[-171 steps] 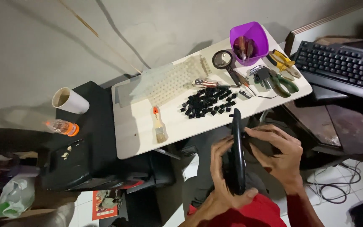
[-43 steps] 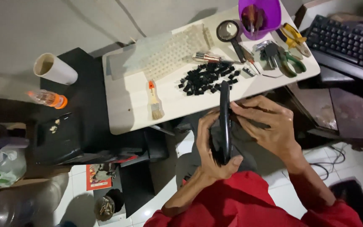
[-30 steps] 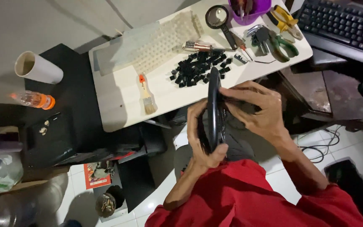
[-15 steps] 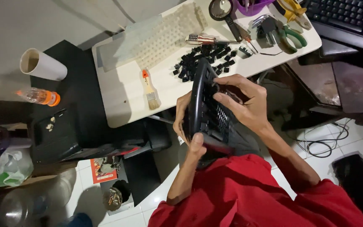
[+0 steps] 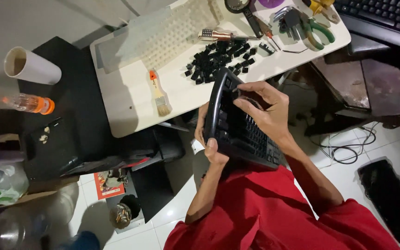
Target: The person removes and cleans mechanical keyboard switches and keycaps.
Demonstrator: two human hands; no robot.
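I hold a black keyboard (image 5: 241, 129) in front of my red shirt, its key side now turned up toward me. My left hand (image 5: 208, 143) grips its left edge from beneath, thumb on the frame. My right hand (image 5: 265, 109) rests on top, fingertips pressing on the keys near the upper end. Just beyond it on the white table (image 5: 126, 92) lies a pile of loose black keycaps (image 5: 218, 60).
The table also carries a translucent key membrane (image 5: 172, 32), a small brush (image 5: 158, 95), a screwdriver (image 5: 221, 35), pliers (image 5: 313, 30) and a magnifier (image 5: 239, 7). A second keyboard (image 5: 385, 16) sits at the right. A paper cup (image 5: 28, 67) and an orange-capped bottle (image 5: 31, 104) stand on the black stand at the left.
The keyboard was held edge-on and upright; it has been rotated so its key face shows. My right hand moved from its side onto the keys.
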